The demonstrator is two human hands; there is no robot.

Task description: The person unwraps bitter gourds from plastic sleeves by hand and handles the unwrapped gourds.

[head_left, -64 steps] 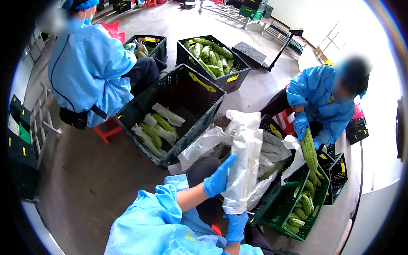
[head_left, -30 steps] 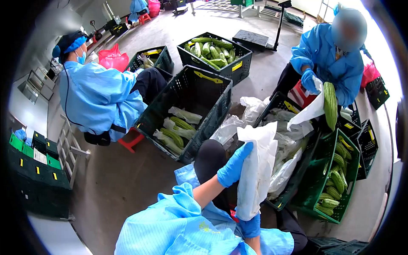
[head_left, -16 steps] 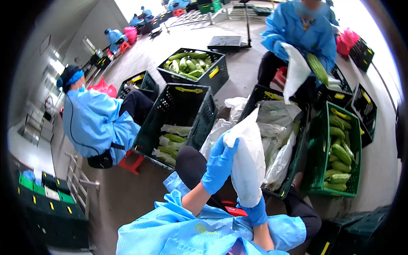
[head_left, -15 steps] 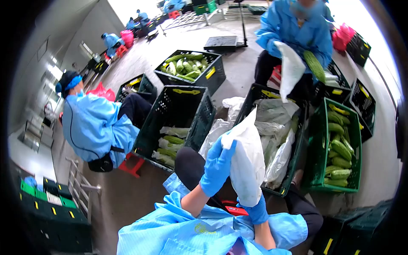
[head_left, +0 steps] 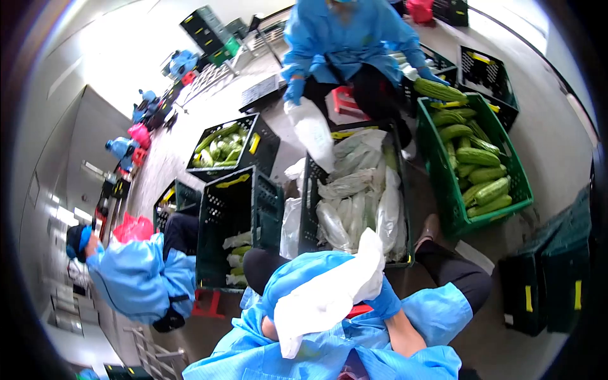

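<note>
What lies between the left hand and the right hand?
The white wrapper spans the stretch between the left hand and the right hand, partly covering both, in the head view. Its contents cannot be told.

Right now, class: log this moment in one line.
left hand: partly behind white bag, fingers hidden | right hand: touching bag | dark crate: bagged vegetables | green crate: bare vegetables | co-worker's hand: second bag
</note>
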